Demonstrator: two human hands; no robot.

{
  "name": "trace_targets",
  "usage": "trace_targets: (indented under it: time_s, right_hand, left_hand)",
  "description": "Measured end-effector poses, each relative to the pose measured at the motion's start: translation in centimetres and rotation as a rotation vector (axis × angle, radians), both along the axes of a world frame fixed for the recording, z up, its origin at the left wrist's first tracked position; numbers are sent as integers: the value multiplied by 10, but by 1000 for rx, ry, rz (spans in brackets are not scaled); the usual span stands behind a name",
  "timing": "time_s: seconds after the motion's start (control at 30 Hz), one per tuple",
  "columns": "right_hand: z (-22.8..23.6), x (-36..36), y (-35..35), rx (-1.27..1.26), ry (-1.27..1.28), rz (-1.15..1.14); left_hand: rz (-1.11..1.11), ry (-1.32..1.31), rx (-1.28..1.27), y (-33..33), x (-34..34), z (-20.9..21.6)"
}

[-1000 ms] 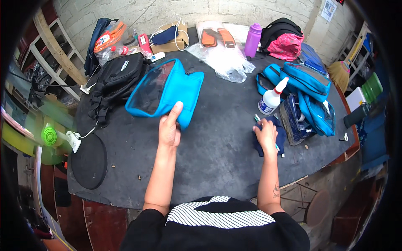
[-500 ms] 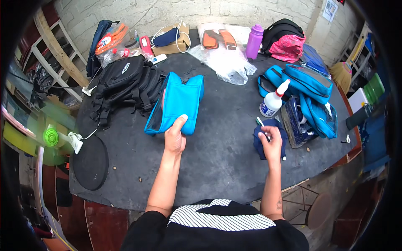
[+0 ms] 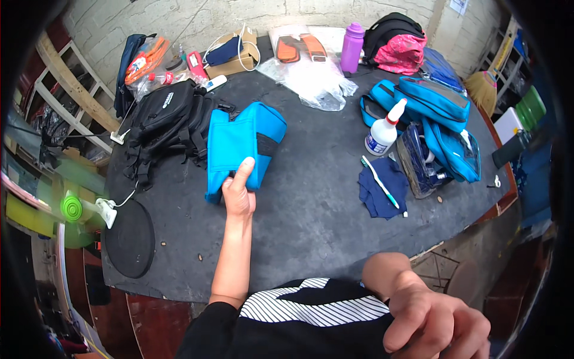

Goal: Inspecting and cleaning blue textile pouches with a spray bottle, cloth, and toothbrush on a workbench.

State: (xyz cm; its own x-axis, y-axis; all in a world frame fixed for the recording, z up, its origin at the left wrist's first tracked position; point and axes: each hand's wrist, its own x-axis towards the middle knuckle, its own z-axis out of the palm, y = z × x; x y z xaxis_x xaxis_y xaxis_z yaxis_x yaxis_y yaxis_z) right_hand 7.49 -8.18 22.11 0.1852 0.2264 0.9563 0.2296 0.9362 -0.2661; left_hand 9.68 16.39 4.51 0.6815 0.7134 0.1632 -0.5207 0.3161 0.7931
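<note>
Pale block wall [image 3: 143, 24] behind dark table [image 3: 311, 197]; stool [image 3: 466, 281] on concrete floor [image 3: 487, 239].

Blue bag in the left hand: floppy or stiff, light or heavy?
The blue bag probably dents under a push, its fabric looking soft, though its boxy shape suggests some stiffness. It's likely light: only the left hand grips it, near one end.

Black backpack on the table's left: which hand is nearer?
Left. The left hand, its grip on the blue bag, is just to the lower right of the black backpack; the right hand is much farther, at the picture's lower right.
</note>
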Motion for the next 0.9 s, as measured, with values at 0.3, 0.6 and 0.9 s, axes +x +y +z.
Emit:
trace_targets:
  time_s: [0.3, 0.6, 0.9]
  right_hand:
    - [23, -42, -4, -37, 418, -318]
    - [-8, 6, -11, 233, -83, -232]
    - [-140, 109, -107, -703, 410, -1620]
  left_hand:
    - [-6, -71, 0, 5, -1, -1]
    - [1, -34, 53, -6, 12, 3]
    - [23, -13, 62, 0, 2, -2]
